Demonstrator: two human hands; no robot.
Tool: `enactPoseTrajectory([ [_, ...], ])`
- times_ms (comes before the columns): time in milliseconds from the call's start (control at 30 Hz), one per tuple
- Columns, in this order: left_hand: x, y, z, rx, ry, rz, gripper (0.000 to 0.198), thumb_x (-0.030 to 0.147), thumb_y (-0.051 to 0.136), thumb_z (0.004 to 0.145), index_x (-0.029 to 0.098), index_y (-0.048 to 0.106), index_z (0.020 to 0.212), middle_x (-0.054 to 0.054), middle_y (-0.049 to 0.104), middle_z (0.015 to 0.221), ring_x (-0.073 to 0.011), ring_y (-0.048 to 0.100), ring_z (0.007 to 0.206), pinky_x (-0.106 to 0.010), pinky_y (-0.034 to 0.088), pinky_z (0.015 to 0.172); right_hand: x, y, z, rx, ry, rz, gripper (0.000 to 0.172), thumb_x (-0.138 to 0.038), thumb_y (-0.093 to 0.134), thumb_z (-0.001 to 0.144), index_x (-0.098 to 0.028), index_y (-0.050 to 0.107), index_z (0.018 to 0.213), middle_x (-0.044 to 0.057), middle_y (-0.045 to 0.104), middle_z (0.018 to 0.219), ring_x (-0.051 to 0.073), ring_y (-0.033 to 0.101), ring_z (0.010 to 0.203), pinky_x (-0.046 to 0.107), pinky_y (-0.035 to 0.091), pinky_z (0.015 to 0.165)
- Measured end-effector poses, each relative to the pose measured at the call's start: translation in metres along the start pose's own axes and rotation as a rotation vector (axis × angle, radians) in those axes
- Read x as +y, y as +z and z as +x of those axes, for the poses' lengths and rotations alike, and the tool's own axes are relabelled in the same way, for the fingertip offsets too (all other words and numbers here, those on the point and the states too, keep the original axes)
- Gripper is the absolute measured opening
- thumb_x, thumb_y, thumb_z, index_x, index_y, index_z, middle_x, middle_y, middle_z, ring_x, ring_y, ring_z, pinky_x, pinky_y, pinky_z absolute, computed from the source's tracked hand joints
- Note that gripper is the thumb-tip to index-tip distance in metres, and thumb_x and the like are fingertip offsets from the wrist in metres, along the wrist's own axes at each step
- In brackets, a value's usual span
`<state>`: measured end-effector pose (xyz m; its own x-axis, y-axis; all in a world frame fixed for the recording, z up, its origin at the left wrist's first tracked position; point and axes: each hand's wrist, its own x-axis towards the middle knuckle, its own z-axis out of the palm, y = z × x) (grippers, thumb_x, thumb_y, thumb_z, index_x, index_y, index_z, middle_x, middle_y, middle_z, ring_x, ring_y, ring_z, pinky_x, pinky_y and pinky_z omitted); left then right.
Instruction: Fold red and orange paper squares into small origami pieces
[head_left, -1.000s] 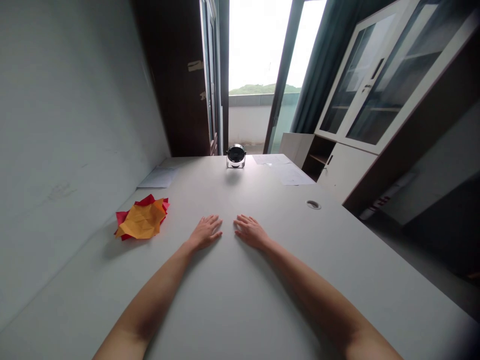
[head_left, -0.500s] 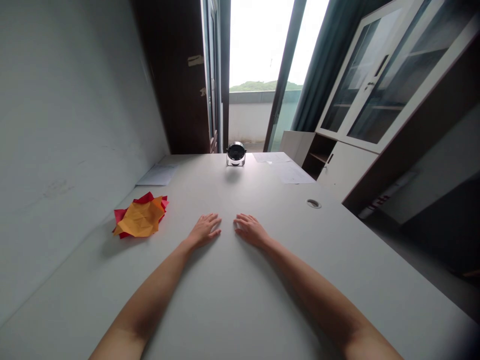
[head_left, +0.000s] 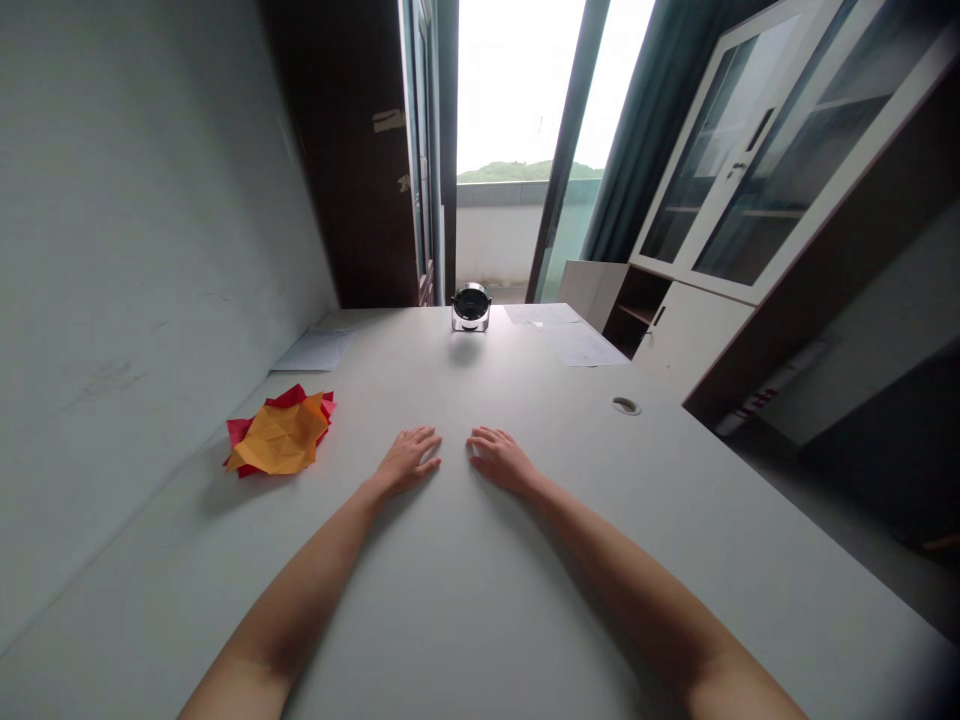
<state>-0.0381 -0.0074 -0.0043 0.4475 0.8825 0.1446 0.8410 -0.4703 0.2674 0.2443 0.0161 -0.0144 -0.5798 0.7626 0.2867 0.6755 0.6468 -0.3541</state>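
Note:
My left hand (head_left: pixel 407 461) lies palm down on the white table (head_left: pixel 450 600), fingers stretched out and holding nothing. Opposite it, a small gap away, my right hand (head_left: pixel 501 459) rests flat in the same way, also with nothing in it. To the left of my left hand is a loose stack of creased paper sheets (head_left: pixel 281 437), orange-yellow on top with red ones sticking out beneath. Neither hand touches the sheets.
A round black device on a metal stand (head_left: pixel 471 307) is at the table's far edge. Papers lie at the far left (head_left: pixel 313 350) and far right (head_left: pixel 589 345). A cable hole (head_left: pixel 626 406) sits at right. A wall (head_left: pixel 150 300) borders the left; a cabinet (head_left: pixel 697 330) stands beyond the right edge.

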Motion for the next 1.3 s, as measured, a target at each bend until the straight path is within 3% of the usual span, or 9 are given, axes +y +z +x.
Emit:
enactPoseTrajectory([
  [1033, 0.003, -0.004, -0.002, -0.004, 0.003, -0.002, 0.051, 0.048, 0.049, 0.096, 0.028, 0.052, 0.144, -0.008, 0.043, 0.156, -0.0272, 0.035, 0.147, -0.051, 0.022, 0.123, -0.004, -0.002, -0.001, -0.02, 0.013, -0.036, 0.039, -0.038, 0.055, 0.095, -0.03, 0.061, 0.133, 0.007, 0.052, 0.149, 0.025, 0.044, 0.141, 0.05, 0.03, 0.119],
  [1300, 0.006, -0.004, -0.003, 0.045, -0.001, 0.005, 0.057, 0.049, 0.053, 0.094, 0.03, 0.047, 0.147, -0.008, 0.035, 0.16, -0.0282, 0.031, 0.148, -0.053, 0.018, 0.124, -0.013, -0.004, -0.002, -0.024, -0.011, -0.108, 0.06, -0.053, 0.049, 0.097, -0.028, 0.044, 0.151, 0.009, 0.03, 0.163, 0.028, 0.026, 0.151, 0.052, 0.021, 0.123],
])
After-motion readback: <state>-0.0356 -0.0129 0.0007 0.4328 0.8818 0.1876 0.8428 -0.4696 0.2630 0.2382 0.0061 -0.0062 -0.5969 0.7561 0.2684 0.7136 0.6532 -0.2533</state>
